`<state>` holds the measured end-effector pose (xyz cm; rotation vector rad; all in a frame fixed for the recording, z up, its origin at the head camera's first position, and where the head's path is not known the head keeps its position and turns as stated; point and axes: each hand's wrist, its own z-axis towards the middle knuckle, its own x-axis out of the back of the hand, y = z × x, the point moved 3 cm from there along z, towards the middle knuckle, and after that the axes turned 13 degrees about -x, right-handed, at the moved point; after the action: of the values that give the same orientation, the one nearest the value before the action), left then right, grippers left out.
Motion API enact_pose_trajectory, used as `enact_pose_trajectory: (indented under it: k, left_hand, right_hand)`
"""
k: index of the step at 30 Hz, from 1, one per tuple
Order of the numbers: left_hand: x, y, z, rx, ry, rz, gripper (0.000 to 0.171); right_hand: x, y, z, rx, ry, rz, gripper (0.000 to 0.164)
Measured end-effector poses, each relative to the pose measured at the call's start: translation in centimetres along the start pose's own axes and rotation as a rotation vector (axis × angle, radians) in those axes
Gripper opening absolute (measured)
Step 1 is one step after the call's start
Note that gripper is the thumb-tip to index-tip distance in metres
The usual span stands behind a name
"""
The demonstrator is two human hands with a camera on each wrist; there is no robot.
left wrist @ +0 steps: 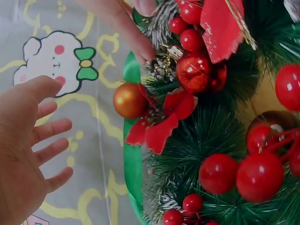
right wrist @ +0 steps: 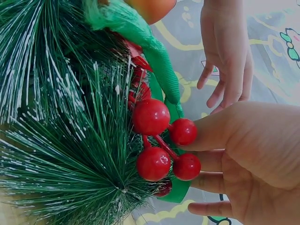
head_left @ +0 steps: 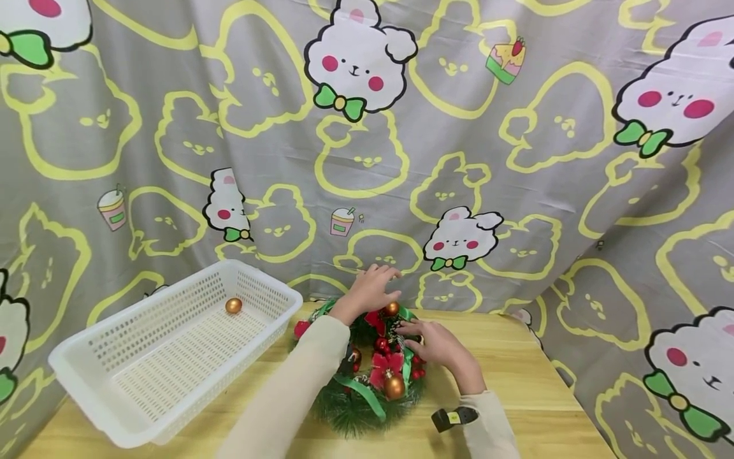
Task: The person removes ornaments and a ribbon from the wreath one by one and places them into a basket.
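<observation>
A green Christmas wreath [head_left: 346, 411] lies on the table, trimmed with red flowers, gold balls, berries and green ribbon. Beyond its far edge, my left hand [head_left: 373, 292] is raised with fingers spread and nothing in them. The left wrist view shows this hand [left wrist: 28, 145] apart from a gold ball [left wrist: 130, 100] and a red flower [left wrist: 161, 124]. My right hand [head_left: 440, 349] is at the wreath's right side. Its fairly straight fingers [right wrist: 211, 183] reach behind red berries [right wrist: 152, 117] and green ribbon [right wrist: 164, 77], which hide some fingertips.
To the left stands a white perforated plastic basket [head_left: 172, 437] with one gold ball [head_left: 233, 305] inside. The wooden table [head_left: 533, 408] ends at a grey cartoon-print curtain [head_left: 367, 210] behind and on the right. A black strap [head_left: 454, 418] is at the right wrist.
</observation>
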<state>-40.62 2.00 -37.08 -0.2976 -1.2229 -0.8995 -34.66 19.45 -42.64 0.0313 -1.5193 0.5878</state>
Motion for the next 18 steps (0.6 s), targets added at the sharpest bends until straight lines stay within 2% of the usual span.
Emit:
enact_pose_trajectory:
  k: [8,14,18]
  left_hand:
    - [-1.1,-0.1,0.5,0.058,-0.034,-0.053,0.038]
    - [-2.5,-0.4,0.1,0.097,-0.107,-0.055,0.04]
    - [-3.2,-0.5,-0.2,0.088,-0.162,-0.043,0.037]
  right_hand:
    - [0.3,0.1,0.1,0.007,0.004,-0.008,0.031]
    - [0.2,0.1,0.2,0.001,-0.005,-0.003,0.031]
    - [0.0,0.2,0.1,-0.005,-0.005,0.001,0.03]
